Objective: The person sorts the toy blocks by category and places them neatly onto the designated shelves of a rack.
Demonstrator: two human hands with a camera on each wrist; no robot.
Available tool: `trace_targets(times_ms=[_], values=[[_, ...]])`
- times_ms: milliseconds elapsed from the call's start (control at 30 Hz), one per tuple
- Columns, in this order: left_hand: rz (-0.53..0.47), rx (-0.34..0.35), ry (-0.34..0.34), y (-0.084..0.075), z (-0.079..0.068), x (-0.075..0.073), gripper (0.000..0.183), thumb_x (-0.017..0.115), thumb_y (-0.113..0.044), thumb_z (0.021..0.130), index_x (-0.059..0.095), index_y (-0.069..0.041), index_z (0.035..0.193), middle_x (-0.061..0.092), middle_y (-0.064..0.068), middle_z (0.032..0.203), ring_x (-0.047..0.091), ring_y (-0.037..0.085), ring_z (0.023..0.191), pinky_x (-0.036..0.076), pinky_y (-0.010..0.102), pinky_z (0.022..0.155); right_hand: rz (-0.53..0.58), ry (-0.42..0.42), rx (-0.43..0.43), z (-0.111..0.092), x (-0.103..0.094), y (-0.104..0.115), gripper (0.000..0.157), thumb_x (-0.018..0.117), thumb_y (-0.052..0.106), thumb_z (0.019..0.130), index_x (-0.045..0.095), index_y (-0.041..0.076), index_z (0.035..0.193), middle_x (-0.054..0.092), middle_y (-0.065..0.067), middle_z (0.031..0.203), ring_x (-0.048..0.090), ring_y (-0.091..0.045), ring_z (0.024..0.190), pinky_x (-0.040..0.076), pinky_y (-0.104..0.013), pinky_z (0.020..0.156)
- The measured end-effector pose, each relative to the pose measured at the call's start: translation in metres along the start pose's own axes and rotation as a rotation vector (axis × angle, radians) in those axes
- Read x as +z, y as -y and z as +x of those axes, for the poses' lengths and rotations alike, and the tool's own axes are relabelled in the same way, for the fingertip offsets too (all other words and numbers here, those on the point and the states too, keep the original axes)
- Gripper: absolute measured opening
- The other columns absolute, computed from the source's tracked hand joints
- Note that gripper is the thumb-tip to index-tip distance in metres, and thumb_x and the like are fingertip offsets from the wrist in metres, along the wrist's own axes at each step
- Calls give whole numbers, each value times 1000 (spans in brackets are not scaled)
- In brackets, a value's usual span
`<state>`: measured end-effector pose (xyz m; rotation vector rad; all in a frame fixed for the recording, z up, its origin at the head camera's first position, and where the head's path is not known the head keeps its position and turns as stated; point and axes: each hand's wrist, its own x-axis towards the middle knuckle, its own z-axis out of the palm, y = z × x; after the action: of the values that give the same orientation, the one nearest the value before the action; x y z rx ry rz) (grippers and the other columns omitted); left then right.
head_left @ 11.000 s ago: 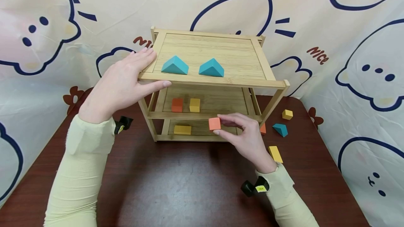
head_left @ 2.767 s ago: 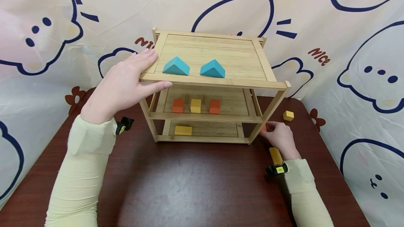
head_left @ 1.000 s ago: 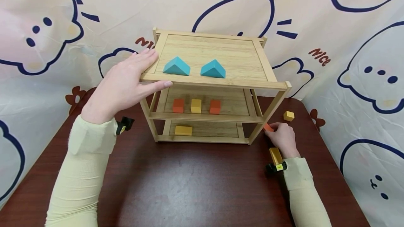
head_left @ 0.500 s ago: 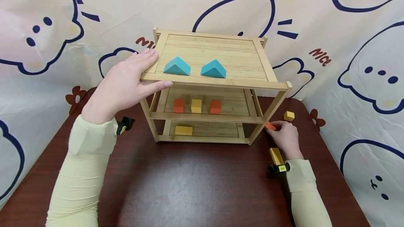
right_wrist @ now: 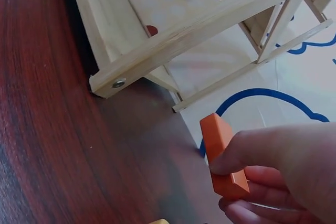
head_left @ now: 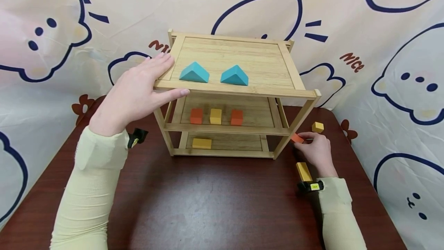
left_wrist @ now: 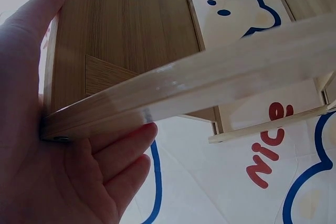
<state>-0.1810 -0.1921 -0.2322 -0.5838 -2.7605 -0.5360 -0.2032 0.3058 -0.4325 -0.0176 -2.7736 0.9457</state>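
The right hand [head_left: 316, 151] pinches the orange block [head_left: 296, 138] at its head-view ten o'clock, toward the shelf [head_left: 239, 53] where the left hand [head_left: 133, 92] rests straight-fingered.

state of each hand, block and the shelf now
shelf, upright
left hand, resting on shelf corner
orange block, held
right hand, pinching orange block
blue prisms, top tier, apart
red cubes, middle tier, apart
middle yellow cube, between red cubes
bottom yellow block, lying flat
near yellow block, lying flat
far yellow cube, on table
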Motion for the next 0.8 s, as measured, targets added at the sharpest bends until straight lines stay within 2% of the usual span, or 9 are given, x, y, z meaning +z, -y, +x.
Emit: trace_targets(times_ms=[167,500,800], values=[[0,-8,2,-1,0,0,92,62,-65,93,33,-8,159,24,5,165,22,27,152,17,46,121,9,-5,-18,-2,-4,1,29,79,8,84,76,-2,111,71,-19,98,59,-27,76,48,-35,67],[-7,-18,9,-2,0,-1,92,62,-66,93,33,-9,160,22,4,166,20,24,152,18,47,121,42,11,-25,-8,-13,5,31,78,4,85,75,-2,114,65,-24,110,61,-31,82,49,-24,61],[-7,-18,11,-2,0,0,92,61,-66,93,33,-9,159,22,4,166,21,25,152,18,46,121,44,7,-53,-16,-29,15,30,79,6,85,75,1,114,65,-21,114,61,-30,86,47,-17,61]])
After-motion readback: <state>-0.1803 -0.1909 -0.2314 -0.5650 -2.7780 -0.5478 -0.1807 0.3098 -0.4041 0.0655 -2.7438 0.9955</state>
